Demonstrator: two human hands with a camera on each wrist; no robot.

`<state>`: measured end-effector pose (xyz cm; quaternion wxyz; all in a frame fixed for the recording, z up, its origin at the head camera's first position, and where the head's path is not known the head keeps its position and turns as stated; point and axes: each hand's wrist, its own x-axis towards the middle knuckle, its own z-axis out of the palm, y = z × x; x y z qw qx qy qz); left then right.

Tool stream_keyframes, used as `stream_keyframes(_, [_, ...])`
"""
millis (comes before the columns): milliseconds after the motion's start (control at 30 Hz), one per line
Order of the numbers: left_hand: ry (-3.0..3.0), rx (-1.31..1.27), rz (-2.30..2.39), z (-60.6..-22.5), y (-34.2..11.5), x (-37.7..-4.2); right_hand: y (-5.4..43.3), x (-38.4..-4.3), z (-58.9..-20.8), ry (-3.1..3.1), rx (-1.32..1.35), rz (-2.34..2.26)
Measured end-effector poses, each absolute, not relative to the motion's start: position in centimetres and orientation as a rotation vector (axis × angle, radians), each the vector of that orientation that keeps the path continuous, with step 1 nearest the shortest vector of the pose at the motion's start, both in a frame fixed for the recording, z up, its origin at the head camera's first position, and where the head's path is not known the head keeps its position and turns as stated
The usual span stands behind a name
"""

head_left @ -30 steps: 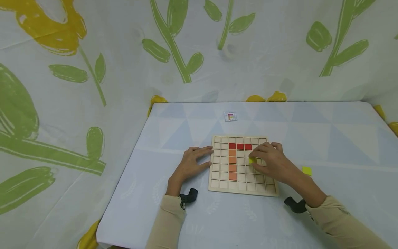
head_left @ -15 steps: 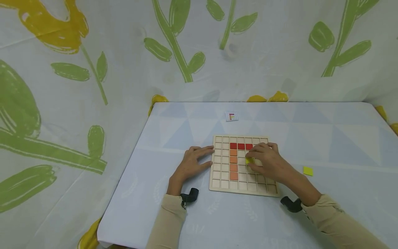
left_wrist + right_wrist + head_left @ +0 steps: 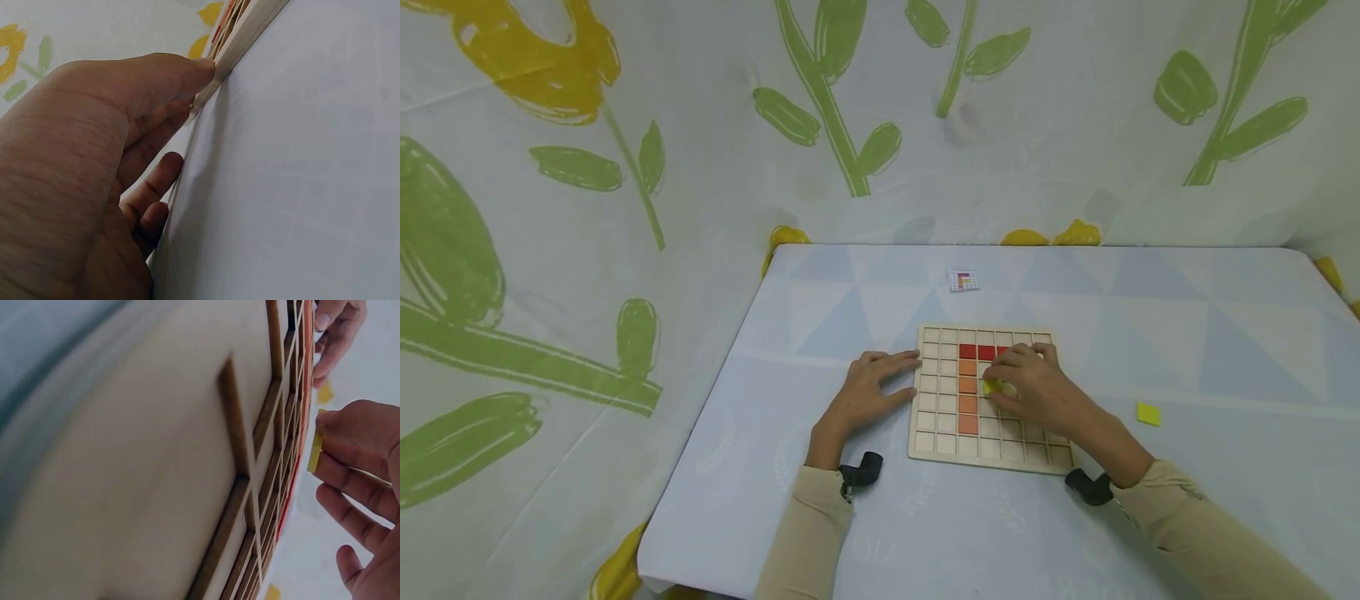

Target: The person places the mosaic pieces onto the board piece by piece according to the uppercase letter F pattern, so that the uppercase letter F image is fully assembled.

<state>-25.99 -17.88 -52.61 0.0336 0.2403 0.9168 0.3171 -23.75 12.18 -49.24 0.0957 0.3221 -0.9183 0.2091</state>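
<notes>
A square wooden grid board [image 3: 951, 446] lies on the table. Set in its cells are a row of red tiles [image 3: 967, 351] and, below its left end, a column of orange tiles [image 3: 968, 404]. My right hand [image 3: 1037, 383] pinches a yellow tile [image 3: 316, 442] between thumb and finger, just over the board beside the orange column. In the right wrist view the tile is tilted on edge above the grid. At the board's left edge, my left hand [image 3: 865, 392] touches the rim with thumb and fingertips, its fingers extended.
Another yellow tile [image 3: 1148, 413] lies on the table right of the board. Behind the board is a small pattern card [image 3: 964, 280] printed with a coloured grid. A floral cloth [image 3: 700, 125] hangs behind and left of the table [image 3: 760, 400].
My right hand has moved left across the board with the yellow tile, closer to the orange column. The left hand has stayed at the board's edge. The view has shifted slightly.
</notes>
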Motion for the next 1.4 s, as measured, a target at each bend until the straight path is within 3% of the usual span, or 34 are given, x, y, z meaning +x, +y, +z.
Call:
stream_keyframes(467, [2.825, 0.729, 0.950, -51.9, -17.1, -26.4, 12.7, -24.4, -49.5, -2.609, 1.059, 0.488])
stream_keyframes(833, [2.833, 0.755, 0.959, -52.2, -17.0, -26.3, 13.4, -23.2, -48.9, -2.707, 0.968, 0.486])
stream_keyframes(1400, [2.828, 0.739, 0.967, -53.0, -17.7, -26.0, 18.3, -20.9, -48.3, -2.739, 0.835, 0.561])
